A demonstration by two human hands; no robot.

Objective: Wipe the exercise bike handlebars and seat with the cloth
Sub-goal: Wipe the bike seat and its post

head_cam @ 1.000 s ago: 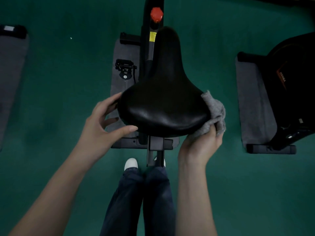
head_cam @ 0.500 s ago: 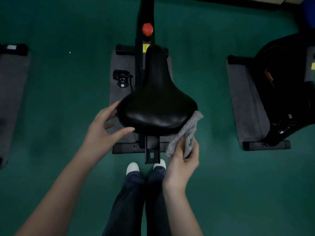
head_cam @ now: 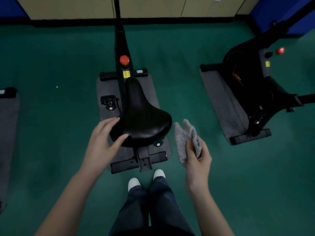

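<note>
Right of seat (head_cam: 144,120), cloth (head_cam: 182,138) gripped in right hand (head_cam: 198,159), apart; left hand (head_cam: 100,142), uncurled, touches seat edge.

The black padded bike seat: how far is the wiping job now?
Done, it seems: the black padded bike seat, whose right edge the grey fleecy cloth rubbed a second ago. In hand: the right hand holds the cloth beside the seat, apart from it; the left hand rests on the seat's left edge. Left: the handlebars are out of view, so their state is unknown.

Dim, soft, wide-angle edge distortion
</note>
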